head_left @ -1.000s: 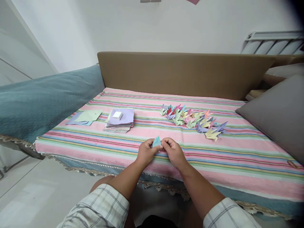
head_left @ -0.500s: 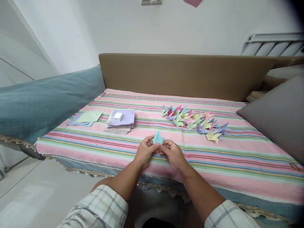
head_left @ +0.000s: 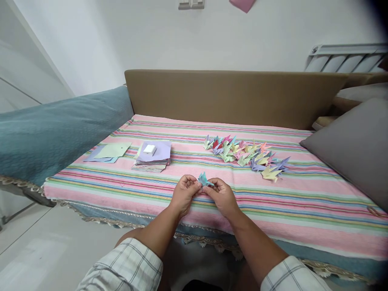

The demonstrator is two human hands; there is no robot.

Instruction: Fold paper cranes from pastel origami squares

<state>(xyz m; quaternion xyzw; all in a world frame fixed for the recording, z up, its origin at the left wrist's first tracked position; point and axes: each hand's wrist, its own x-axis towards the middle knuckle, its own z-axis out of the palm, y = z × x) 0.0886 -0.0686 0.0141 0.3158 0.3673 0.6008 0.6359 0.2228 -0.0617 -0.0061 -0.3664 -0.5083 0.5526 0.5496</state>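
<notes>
A small light-blue folded paper piece (head_left: 204, 180) is held up between my two hands, over the front part of the striped cloth (head_left: 121, 194). My left hand (head_left: 185, 194) pinches its left side with thumb and fingers. On the right side, my right hand (head_left: 220, 196) grips it the same way. Folded paper cranes (head_left: 242, 155) in several colours lie in a cluster beyond and to the right of my hands. A stack of square paper (head_left: 163, 150) with a small white box (head_left: 149, 150) on top is to the left.
Loose green and blue sheets (head_left: 113, 150) lie farther left. A grey cushion (head_left: 351, 145) leans at the right, a blue-covered armrest (head_left: 69, 129) stands at the left, and a brown backrest (head_left: 224, 97) runs along the back.
The blue paper was a taller, flatter shape; now it is spread, with points sticking up and out to the right. Both hands have stayed closed on it in nearly the same place.
</notes>
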